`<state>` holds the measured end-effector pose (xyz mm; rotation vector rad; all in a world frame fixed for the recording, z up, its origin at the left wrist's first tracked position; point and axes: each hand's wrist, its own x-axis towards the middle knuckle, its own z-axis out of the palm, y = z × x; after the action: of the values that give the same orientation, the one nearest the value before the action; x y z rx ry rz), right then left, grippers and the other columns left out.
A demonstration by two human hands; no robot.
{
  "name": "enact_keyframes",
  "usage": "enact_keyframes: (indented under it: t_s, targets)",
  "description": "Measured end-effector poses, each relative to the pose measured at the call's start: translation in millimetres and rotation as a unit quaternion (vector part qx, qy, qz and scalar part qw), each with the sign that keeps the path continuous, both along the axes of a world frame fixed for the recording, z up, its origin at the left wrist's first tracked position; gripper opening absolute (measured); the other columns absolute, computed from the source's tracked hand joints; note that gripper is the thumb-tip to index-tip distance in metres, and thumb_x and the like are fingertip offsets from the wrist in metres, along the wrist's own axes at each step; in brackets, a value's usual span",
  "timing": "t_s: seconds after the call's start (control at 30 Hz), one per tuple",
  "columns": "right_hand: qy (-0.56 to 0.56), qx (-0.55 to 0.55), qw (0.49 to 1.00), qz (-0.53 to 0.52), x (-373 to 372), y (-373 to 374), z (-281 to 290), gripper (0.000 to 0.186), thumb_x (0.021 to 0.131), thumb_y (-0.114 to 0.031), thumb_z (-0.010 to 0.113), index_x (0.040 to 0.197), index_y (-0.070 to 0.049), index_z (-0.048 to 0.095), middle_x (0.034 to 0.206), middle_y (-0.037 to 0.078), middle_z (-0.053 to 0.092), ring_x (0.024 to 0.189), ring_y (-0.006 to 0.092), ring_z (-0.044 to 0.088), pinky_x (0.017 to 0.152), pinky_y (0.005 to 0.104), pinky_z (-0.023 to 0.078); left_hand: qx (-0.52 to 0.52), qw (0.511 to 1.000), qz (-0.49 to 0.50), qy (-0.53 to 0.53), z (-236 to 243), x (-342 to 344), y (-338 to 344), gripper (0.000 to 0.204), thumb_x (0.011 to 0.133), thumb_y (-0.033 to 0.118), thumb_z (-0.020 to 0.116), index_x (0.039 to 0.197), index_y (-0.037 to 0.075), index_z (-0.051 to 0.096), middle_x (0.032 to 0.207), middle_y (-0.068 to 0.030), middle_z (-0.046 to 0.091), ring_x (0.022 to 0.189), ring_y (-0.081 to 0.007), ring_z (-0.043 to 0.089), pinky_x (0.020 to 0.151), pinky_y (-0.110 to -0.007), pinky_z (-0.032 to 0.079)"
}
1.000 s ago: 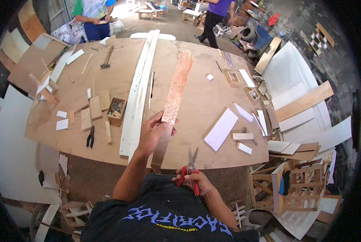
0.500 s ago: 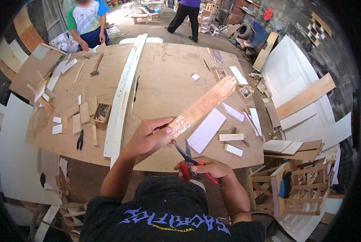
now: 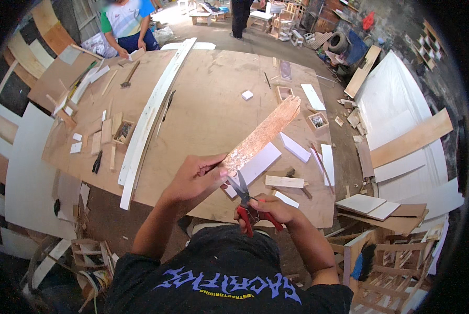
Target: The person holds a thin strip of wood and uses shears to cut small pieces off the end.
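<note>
Head view: from here the left hand (image 3: 197, 175) pinches the strip (image 3: 263, 133) over the table (image 3: 203, 120); the right hand (image 3: 275, 209), closed round parted snips (image 3: 246, 200), points them at the strip's near end. Best keep the left thumb clear.

From head height, the fisheye view looks down and forward, close above a black, blue-lettered T-shirt (image 3: 234, 263), across a broad brown wooden tabletop (image 3: 203, 115).
</note>
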<state>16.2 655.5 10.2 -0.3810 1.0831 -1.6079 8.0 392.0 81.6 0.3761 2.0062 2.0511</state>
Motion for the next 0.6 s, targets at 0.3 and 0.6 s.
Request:
enact_keyframes:
  t_s: [0.3,0.6]
  targets:
    - [0.007,0.014,1.000,0.011,-11.3,34.4,-12.9,0.057,0.104,-0.051,0.047,0.109,0.003,0.065,0.091,0.012,0.071,0.085,0.0226,0.070,0.079,0.0378,0.055,-0.012,0.997,0.047,-0.054,-7.2,-3.4,45.9,0.034,0.101,0.012,0.053,0.128,-0.007,0.063,0.098,-0.0073,0.071,0.085,-0.0099,0.062,0.078,-0.027,0.052]
    - [0.003,-0.011,1.000,0.012,-20.6,29.4,-44.4,0.055,0.103,-0.054,0.047,0.106,-0.002,0.065,0.088,0.011,0.070,0.076,0.0205,0.069,0.065,0.0339,0.054,0.004,0.998,0.040,-0.040,-40.8,-41.0,57.5,0.036,0.102,0.019,0.056,0.128,-0.006,0.063,0.098,-0.0125,0.071,0.085,-0.0196,0.070,0.076,-0.033,0.058]
